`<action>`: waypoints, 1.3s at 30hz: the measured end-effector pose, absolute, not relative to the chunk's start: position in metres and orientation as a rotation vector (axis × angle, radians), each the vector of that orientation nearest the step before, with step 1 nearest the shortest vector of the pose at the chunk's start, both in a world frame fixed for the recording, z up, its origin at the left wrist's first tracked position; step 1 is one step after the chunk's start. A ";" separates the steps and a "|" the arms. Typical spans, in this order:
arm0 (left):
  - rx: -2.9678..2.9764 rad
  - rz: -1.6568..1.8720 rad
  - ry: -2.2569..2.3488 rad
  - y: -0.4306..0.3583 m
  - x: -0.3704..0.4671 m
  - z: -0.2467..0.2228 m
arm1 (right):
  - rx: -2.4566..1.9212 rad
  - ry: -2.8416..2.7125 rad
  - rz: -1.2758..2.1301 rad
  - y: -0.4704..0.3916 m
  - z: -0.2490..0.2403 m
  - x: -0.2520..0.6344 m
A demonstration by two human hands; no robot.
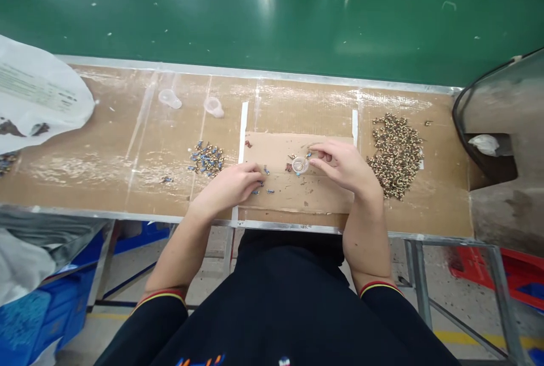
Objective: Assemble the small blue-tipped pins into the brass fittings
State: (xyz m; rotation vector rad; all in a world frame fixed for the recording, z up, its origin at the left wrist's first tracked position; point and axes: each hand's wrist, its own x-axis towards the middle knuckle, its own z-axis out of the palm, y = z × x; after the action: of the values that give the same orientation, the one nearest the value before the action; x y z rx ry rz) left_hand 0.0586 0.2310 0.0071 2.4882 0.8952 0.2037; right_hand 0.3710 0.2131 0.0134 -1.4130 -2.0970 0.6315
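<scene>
A single head-worn camera looks forward and steeply down from above the wearer's dark shirt [280, 298], which fills the bottom centre. At middle range, the bench [297, 116] crosses the whole width, with the left hand [232, 184] and right hand [346, 167] on either side of the centre. The view is wide, taking in the floor [450, 292] below the bench's near edge and a green surface [255, 32] beyond its far edge.

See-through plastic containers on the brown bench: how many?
3: a round clear dish by the right hand, one translucent cup farther back to the left, and another translucent cup left of that. The white plastic bag may hide more.
</scene>
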 end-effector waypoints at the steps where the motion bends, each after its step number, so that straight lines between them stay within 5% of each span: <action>1: 2.493 0.185 0.892 0.233 0.061 0.008 | -1.412 -2.100 0.633 0.213 0.013 0.369; 9: 2.493 0.193 0.846 0.247 0.060 0.013 | -1.379 -2.132 0.630 0.216 0.010 0.358; 18: 2.251 0.857 0.812 0.256 0.091 0.048 | -1.213 -2.190 0.615 0.214 0.013 0.353; 25: 1.728 1.189 0.719 0.259 0.124 0.012 | -1.226 -2.215 0.569 0.213 0.015 0.354; 39: 1.159 0.992 0.680 0.243 0.143 -0.004 | -1.013 -1.502 0.186 0.202 0.019 0.334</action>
State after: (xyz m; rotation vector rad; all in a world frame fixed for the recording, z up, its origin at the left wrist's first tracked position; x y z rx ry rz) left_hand 0.1430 0.2426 -0.0044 1.1595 0.6804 0.9920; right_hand 0.3342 0.2022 0.0188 -1.0132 -1.5017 0.1859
